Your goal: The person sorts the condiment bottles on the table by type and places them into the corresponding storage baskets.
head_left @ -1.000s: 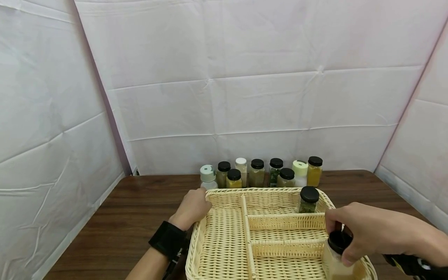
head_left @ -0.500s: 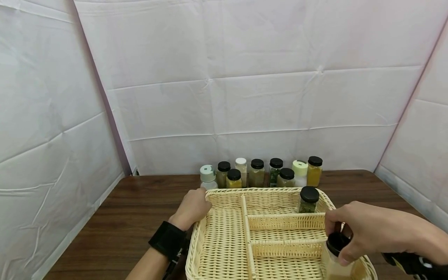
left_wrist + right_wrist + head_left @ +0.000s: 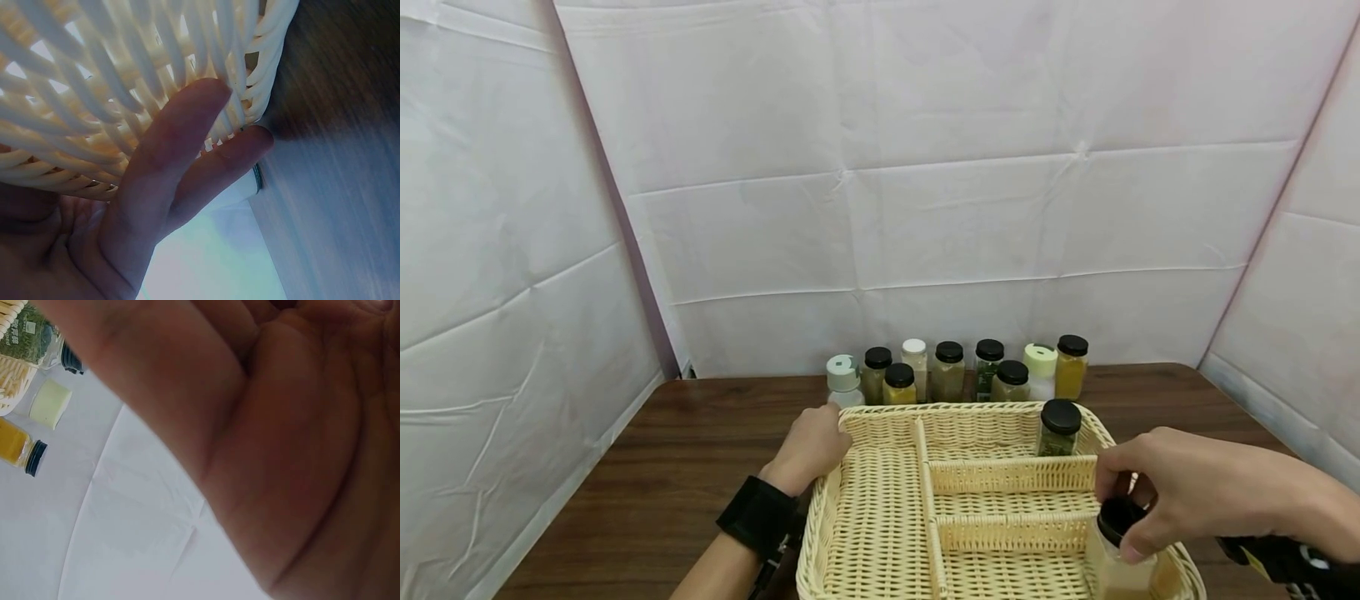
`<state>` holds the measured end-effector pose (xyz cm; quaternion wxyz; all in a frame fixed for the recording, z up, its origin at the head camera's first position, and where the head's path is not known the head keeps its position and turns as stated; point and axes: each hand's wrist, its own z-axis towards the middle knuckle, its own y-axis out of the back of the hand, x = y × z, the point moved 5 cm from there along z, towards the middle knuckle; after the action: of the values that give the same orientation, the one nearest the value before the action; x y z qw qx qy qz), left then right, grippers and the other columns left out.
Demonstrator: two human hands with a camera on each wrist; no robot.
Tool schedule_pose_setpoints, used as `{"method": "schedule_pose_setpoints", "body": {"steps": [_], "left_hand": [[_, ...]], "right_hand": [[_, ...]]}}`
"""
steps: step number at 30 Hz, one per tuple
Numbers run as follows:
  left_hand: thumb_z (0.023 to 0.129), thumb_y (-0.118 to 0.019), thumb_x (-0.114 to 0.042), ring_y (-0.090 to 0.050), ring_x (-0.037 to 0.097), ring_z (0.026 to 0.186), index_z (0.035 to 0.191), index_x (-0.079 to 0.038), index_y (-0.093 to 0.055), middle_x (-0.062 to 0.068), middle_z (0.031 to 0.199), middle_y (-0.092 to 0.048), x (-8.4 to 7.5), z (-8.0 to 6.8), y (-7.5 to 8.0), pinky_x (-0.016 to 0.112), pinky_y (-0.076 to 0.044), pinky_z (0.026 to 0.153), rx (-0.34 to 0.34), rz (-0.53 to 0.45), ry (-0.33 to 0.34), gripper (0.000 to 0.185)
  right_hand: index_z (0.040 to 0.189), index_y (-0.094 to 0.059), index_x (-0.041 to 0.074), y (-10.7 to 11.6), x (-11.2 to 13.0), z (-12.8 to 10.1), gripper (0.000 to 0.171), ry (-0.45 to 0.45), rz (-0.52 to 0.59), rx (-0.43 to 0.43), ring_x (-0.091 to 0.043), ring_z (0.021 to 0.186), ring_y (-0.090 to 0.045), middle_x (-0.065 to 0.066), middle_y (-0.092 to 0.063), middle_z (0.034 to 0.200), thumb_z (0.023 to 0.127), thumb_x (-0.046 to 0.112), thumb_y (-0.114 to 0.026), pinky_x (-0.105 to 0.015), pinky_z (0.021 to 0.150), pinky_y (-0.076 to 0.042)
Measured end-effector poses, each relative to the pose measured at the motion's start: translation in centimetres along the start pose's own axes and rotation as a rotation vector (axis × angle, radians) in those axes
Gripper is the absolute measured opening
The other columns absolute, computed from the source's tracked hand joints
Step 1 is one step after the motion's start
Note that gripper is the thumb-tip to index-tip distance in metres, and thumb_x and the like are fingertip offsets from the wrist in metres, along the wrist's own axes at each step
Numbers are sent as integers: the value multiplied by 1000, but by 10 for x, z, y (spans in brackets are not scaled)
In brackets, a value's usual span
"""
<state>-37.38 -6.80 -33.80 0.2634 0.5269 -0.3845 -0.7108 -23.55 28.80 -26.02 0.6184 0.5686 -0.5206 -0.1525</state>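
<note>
A cream wicker basket [image 3: 880,533] with dividers stands on the dark wooden table. My left hand [image 3: 811,446] rests at its far left corner, and its fingers [image 3: 169,162] lie fairly straight against the outer weave [image 3: 94,81]. My right hand [image 3: 1123,521] grips the black lid [image 3: 1116,512] of a jar of pale powder [image 3: 1116,575], which stands in the near right compartment. The palm [image 3: 281,444] fills the right wrist view and hides that jar. A black-lidded jar of green herbs [image 3: 1060,427] stands in the far right compartment.
Several spice jars [image 3: 951,371] stand in a row behind the basket, against the white sheet backdrop. A yellow jar [image 3: 19,447] and a pale green lid [image 3: 50,403] show in the right wrist view. White sheet walls close in the left and right sides.
My right hand has lowered the jar of pale powder a little deeper into the near right compartment. The left hand has stayed at the basket's corner.
</note>
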Motion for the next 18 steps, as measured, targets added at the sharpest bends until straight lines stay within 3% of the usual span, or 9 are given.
{"method": "schedule_pose_setpoints", "body": {"steps": [6,12,15,18], "left_hand": [[94,-61,4,-54,21,66,106,9,-64,10,76,-53,0,-1,-1,34,-47,61,6,-26,-19,13],[94,-58,5,-49,20,63,105,8,-63,8,73,-50,0,-1,-2,32,-41,59,7,-54,-33,12],[95,-59,4,-50,21,64,105,8,-63,9,74,-51,0,-1,-1,33,-42,61,10,-49,-27,12],[95,-59,4,-49,21,64,103,7,-63,8,73,-49,0,-2,0,33,-41,61,9,-47,-22,10]], "right_hand": [[106,-72,22,3,1,-2,27,18,29,-9,-2,85,-64,13,-67,98,86,23,-90,-29,69,-53],[121,-74,15,10,-1,-3,29,-17,112,-6,-6,94,-71,7,-71,112,95,22,-83,-30,76,-58],[125,-73,12,16,-2,-3,31,-22,86,-39,-6,96,-71,6,-71,113,97,25,-80,-30,77,-58],[126,-74,16,21,0,-1,31,4,-18,-117,-2,94,-69,13,-71,109,99,33,-77,-30,74,-57]]}}
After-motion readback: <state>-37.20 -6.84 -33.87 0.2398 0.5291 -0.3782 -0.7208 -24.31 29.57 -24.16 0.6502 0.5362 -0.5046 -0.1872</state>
